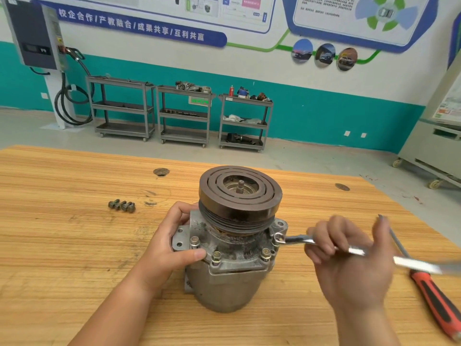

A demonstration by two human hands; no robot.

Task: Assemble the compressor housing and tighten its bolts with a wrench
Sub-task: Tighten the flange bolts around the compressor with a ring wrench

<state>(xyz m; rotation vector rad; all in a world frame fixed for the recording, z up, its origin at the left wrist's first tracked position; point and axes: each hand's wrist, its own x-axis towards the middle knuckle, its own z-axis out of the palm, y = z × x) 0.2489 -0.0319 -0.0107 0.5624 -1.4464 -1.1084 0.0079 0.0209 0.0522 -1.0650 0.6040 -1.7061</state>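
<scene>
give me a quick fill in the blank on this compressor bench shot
1. The left hand grips the compressor while the right hand holds the ____.
2. A few loose bolts lie on the table to the compressor's ____.
3. The compressor stands with its pulley facing ____.

Missing words: wrench; left; up.
</scene>
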